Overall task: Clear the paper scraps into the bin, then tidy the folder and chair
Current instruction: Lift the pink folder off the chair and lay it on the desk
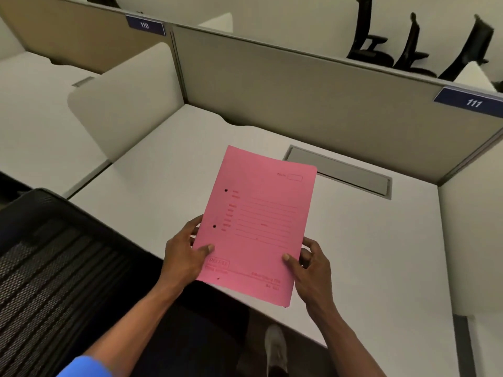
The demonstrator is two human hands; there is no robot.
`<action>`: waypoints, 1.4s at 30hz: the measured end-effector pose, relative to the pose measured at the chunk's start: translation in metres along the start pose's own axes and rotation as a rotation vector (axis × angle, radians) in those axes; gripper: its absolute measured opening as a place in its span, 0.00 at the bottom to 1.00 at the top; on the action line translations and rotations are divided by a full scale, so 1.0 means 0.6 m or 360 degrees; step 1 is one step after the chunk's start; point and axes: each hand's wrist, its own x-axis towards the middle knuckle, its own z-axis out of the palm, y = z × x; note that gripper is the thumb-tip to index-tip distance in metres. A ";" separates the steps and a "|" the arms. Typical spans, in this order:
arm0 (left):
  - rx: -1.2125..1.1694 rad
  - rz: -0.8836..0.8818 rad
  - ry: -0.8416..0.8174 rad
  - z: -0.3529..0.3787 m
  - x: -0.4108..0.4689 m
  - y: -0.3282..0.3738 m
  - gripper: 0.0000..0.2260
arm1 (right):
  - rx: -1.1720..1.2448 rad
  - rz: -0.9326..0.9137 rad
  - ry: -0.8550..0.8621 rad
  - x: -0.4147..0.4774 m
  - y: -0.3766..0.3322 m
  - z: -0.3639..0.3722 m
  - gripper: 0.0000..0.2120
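Observation:
A pink folder (258,221) with printed lines and two punched holes is held closed above the front part of the white desk (367,254). My left hand (185,254) grips its lower left edge, thumb on the cover. My right hand (310,265) grips its lower right edge the same way. A black mesh chair (51,268) stands at the left, its back close to the desk's front edge. No paper scraps or bin are in view.
A grey cable flap (340,172) is set into the desk behind the folder. Grey partitions (313,99) labelled 110 and 111 close off the back, a white divider (122,104) the left. Black chairs (408,44) stand beyond. My shoe (276,346) shows below the desk edge.

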 end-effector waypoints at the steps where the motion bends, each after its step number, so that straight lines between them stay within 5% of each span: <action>1: 0.0011 0.0009 0.0028 0.003 0.018 0.001 0.32 | 0.0004 0.0001 -0.0003 0.014 -0.002 0.006 0.18; 21: 0.0315 0.0003 0.0180 0.147 0.485 0.076 0.28 | -0.0277 -0.0102 -0.0145 0.488 -0.031 0.068 0.32; 42: 0.0850 -0.0058 -0.0002 0.308 0.815 0.010 0.25 | -0.0661 0.0021 -0.0254 0.812 0.070 0.148 0.20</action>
